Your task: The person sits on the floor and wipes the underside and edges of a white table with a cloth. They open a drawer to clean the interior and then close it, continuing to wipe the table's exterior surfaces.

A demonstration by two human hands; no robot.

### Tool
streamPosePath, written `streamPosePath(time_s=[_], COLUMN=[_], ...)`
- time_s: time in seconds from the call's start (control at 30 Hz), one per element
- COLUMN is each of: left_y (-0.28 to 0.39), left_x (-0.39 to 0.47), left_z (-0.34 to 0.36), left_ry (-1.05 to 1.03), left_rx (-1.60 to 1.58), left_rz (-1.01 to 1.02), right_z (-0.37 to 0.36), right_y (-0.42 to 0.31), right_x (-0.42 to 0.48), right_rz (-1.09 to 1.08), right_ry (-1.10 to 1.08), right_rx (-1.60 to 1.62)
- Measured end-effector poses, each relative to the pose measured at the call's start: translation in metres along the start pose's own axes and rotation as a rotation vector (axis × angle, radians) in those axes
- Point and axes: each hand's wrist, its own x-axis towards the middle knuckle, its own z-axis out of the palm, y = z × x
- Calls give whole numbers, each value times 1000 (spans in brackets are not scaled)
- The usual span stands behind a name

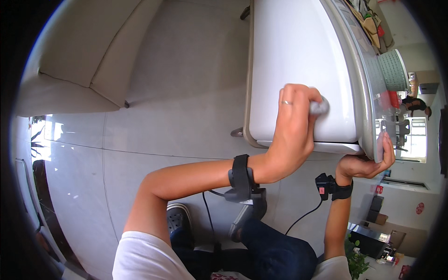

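A grey, blurred wad that looks like cloth (319,106) is in my left hand (294,122). The curled fingers, one wearing a ring, press it to the glossy white side panel (297,45) of a low table or cabinet. That panel has a beige-grey frame (360,77) around it. At the near corner of the glass top (372,105), my right hand (367,164) cups the edge, palm under it and fingers reaching up past it. Both wrists carry black straps with small devices and cables.
On the glass top are a pale green woven-look bin (393,70), a red object (393,99) and mixed items farther off. A beige sofa (91,52) stands at the left on grey floor tiles (182,87). A green plant (355,259) is at lower right.
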Motion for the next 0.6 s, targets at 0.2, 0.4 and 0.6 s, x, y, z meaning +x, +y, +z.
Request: streamPosePath(time_s=[0.2,0.4,0.6], left_y=[-55,-98,-117], left_x=[-32,12,23], left_z=[-45,-36,-21], left_ry=[-403,106,6], left_rx=[137,1,86], left_rz=[447,-375,-207], right_z=[-4,-2,-4], right_y=[1,3,4], right_x=[0,-1,-1], right_rz=[-38,-57,-107], right_ry=[-39,-30,-45], right_rx=[-47,-46,-109])
